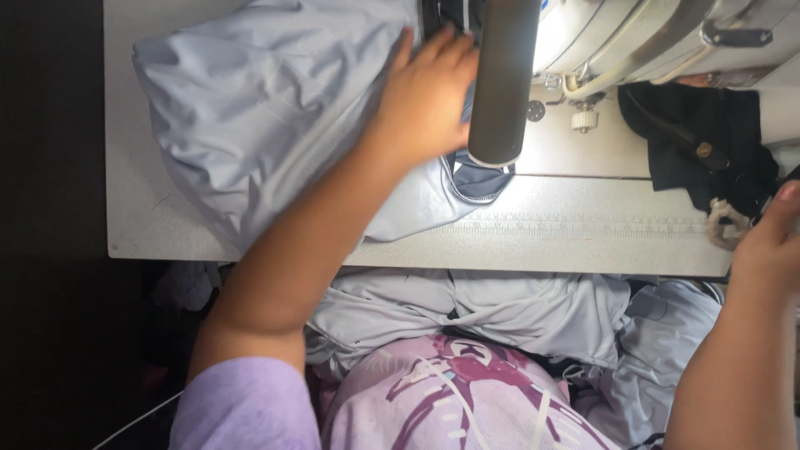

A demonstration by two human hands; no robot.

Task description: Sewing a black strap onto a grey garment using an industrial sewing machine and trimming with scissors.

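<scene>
Grey fabric: a pale blue-grey garment (275,117) lies bunched on the left half of the table (583,242), thin, smooth and softly creased, with a seam line running across its upper fold.
Where it lies: its bulk sits to the left of the sewing machine (633,33); one dark-trimmed edge (479,179) reaches right, under the machine's dark cylinder (504,83).
Long axis: roughly from upper left to lower right, ending at that trimmed edge.
Left hand: the left hand (429,96) lies flat on the cloth, fingers spread and pointing up toward the machine; its grip is wide, pressing rather than pinching, closed on nothing.
Key relation: the trimmed edge lies just right of and below the left hand's palm, touching the cloth it presses.
Right hand: the right hand (771,242) is at the far right edge of the table, well apart from the grey cloth; only part of it shows, so I cannot tell how its grip stands.
Nearer hand: the left, by far.
Near the right hand: a dark cloth (708,142) in a heap and a frayed pale cord (727,223) just beside the fingers.
Table: pale, matt, hard, with a printed ruler strip (583,225) along its front.
Lap: more grey fabric (500,312) is piled below the table edge, over a purple patterned cloth (450,400).
</scene>
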